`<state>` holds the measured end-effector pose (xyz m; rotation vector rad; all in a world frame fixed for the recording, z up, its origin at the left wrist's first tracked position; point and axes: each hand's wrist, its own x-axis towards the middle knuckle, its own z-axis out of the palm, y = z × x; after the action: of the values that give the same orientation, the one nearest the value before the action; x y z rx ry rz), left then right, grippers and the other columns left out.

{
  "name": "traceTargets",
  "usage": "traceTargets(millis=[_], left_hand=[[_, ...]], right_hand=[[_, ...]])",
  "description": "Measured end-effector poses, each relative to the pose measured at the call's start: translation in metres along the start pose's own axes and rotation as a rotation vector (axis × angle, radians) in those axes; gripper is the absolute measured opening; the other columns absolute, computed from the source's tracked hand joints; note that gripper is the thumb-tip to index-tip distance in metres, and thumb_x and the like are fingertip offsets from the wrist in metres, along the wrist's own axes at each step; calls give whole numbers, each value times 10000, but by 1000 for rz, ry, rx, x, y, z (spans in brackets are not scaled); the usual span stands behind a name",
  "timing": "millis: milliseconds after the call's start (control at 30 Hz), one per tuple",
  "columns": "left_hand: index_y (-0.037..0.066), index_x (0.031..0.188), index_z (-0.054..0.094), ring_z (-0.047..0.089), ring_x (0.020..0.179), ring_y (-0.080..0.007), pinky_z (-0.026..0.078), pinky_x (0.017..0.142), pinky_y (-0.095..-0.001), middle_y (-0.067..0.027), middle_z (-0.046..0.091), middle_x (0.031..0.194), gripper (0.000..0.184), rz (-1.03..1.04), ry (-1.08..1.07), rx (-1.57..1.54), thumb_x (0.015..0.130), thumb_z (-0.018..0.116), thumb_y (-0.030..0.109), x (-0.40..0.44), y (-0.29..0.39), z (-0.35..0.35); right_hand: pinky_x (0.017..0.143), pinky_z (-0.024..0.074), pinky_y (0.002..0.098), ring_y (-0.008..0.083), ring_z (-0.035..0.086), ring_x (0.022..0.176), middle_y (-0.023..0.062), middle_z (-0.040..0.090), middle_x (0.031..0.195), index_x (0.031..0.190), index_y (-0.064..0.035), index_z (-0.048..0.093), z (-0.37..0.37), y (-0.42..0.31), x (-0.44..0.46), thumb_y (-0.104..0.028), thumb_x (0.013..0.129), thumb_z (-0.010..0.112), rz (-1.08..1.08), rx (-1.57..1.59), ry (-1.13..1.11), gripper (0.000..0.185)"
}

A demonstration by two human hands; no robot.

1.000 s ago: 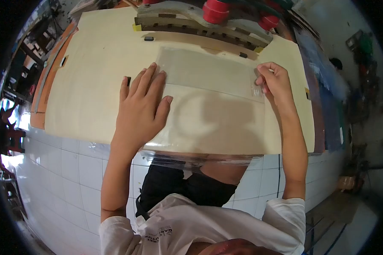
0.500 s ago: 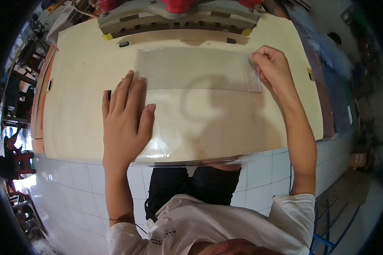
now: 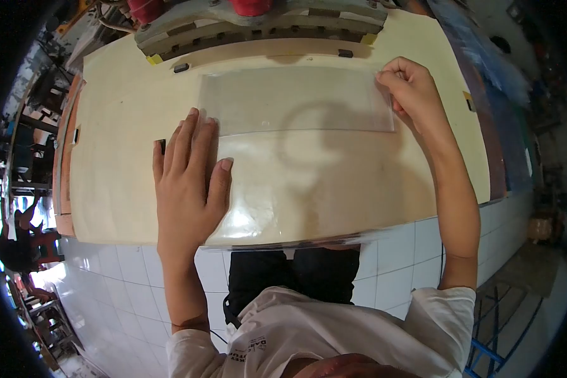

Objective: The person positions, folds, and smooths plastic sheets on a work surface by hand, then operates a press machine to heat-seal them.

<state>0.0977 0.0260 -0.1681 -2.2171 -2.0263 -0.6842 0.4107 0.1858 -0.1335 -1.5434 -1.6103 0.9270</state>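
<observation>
A clear rectangular plastic sheet (image 3: 296,97) lies across the cream-coloured work surface. At its upper right corner, the thumb and fingers of my right hand (image 3: 412,88) are closed in a pinch on the plastic. My left hand (image 3: 186,183) rests flat, fingers stretched out, by the sheet's left edge; its fingertips touch or nearly touch that edge. A small black block (image 3: 162,146) shows beside the left little finger. Below the sheet, a larger glossy clear film (image 3: 258,217) seems to cover the front of the surface.
Behind the sheet stands a heavy grey metal press bar (image 3: 264,38) with red parts (image 3: 252,6). Two more small black blocks, one on the left (image 3: 181,67) and one on the right (image 3: 345,53), sit in front of it. Bluish plastic (image 3: 479,63) hangs over the right side.
The narrow folded strip at the sheet's right end has opened out flat, and my right hand has moved slightly right and up. My left hand stays in place; the view has tilted a little.
</observation>
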Motion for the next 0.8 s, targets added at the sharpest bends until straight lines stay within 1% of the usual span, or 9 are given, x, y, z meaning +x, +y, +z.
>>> traceTargets(millis=[133,200,267,367,533,600,700,767,800], left_hand=[[85,1432,563,433,1417,-360,211,1199,-590,-159,462,1552,517,3,1,15,963,563,301,1,1,0],[92,1461,548,419,1442,-347,208,1223,-534,-148,437,1579,510,-15,-43,48,992,519,291,1,3,-3],[92,1460,550,420,1442,-345,209,1222,-533,-151,441,1575,509,-12,-42,54,992,517,290,1,3,-3],[94,1459,551,424,1440,-344,213,1220,-531,-155,445,1571,507,-3,-42,58,993,515,289,2,3,-4],[101,1460,554,432,1434,-348,219,1217,-528,-155,446,1571,503,7,-48,66,995,514,291,1,3,-4],[112,1432,574,433,1417,-374,214,1195,-602,-142,479,1546,500,8,-19,19,966,546,292,1,2,-2],[112,1430,577,428,1421,-373,212,1196,-604,-141,478,1547,498,15,-15,9,968,543,293,2,2,-1],[112,1428,579,427,1422,-371,213,1195,-604,-140,477,1548,496,12,-19,14,968,542,293,1,2,-2],[112,1426,582,426,1423,-369,214,1195,-605,-140,477,1548,494,9,-22,16,968,541,293,1,3,-2]], right_hand=[[409,276,218,24,391,447,-53,493,604,822,-63,612,-6,10,8,-125,901,680,18,137,-62,121],[409,280,219,28,398,451,-48,500,616,814,-66,609,-9,10,10,-127,896,684,30,169,-82,127],[409,290,221,35,424,466,-34,515,652,792,-70,596,-11,8,11,-125,885,685,98,243,-113,139],[422,354,226,51,467,490,-14,541,672,790,-56,608,-16,11,14,-122,858,683,116,261,-135,120],[417,366,227,53,468,486,-14,536,673,780,-60,590,-13,12,12,-110,867,680,93,238,-122,135],[413,362,227,53,462,481,-17,531,678,780,-65,579,-12,10,13,-96,878,675,70,229,-124,141],[421,380,224,54,472,493,-13,534,688,825,-48,574,-10,10,11,-60,871,682,105,139,-87,117],[434,395,219,55,488,522,10,561,748,936,-19,582,-10,13,12,-29,862,684,35,60,-62,127],[434,395,219,55,488,522,10,561,748,936,-19,582,-10,13,12,-29,862,684,33,64,-62,127]])
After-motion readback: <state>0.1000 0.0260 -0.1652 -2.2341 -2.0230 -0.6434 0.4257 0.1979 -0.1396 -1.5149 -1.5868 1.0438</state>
